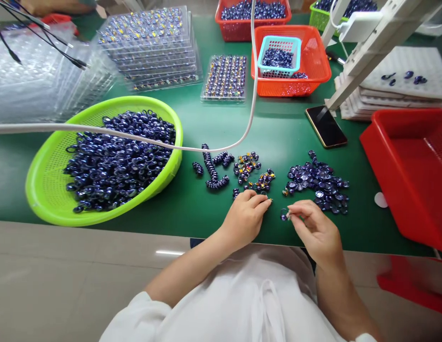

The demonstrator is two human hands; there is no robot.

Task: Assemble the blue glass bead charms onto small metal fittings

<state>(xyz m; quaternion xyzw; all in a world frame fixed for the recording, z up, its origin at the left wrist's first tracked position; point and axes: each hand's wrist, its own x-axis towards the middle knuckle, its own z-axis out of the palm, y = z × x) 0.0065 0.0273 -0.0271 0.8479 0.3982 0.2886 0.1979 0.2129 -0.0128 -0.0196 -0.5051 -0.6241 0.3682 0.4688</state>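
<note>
My left hand (246, 216) rests on the green table near its front edge, fingers pinched together on a tiny part I cannot make out. My right hand (313, 228) is beside it, fingers pinched on a small dark blue ring piece (284, 215). Just beyond my hands lie a pile of blue glossy pieces (319, 183), a small heap of pieces with yellow bits (253, 173), and short stacked rows of blue rings (212, 168).
A lime green basket (50, 190) full of blue rings sits at the left. A white cable (221, 142) crosses above the table. Filled clear trays (149, 47), orange baskets (313, 61), a phone (326, 126) and a red bin (402, 166) surround the work area.
</note>
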